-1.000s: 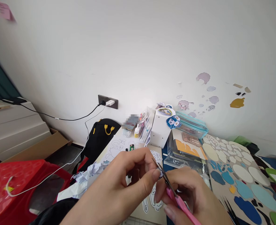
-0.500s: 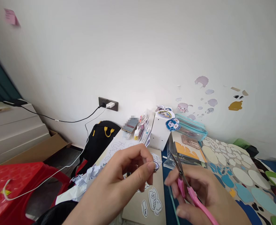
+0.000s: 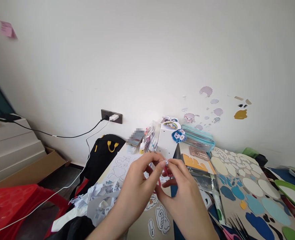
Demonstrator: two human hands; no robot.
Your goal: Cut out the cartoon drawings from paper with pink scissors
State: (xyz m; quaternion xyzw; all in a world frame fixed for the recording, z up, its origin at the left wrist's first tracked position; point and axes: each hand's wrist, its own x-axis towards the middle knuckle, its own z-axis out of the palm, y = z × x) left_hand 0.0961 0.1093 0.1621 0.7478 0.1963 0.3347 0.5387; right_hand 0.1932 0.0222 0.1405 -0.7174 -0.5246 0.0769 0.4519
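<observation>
The left hand pinches a small paper cutout between its thumb and forefinger, right where the two hands meet. The right hand is curved toward it, its forefinger tip just beside the cutout and its thumb lower down; whether it grips anything firmly cannot be told. A pink curved thing shows in the gap between the hands, mostly covered by fingers, so neither its shape nor which hand has it is clear. Below the hands, a tan board carries a bear-shaped cutout and, just left of that, a narrow oval cutout. White paper scraps lie heaped to the left of the left hand, and beyond that hand is a sheet of line drawings. Farther past the fingers stand a small bottle and a white box, with a teal-edged pencil case to the box's right. Outside the right wrist lie pink-handled scissors, partly cut off by the frame, near some dark pointed tools, and farther right is a board covered with blue, cream and green shapes
</observation>
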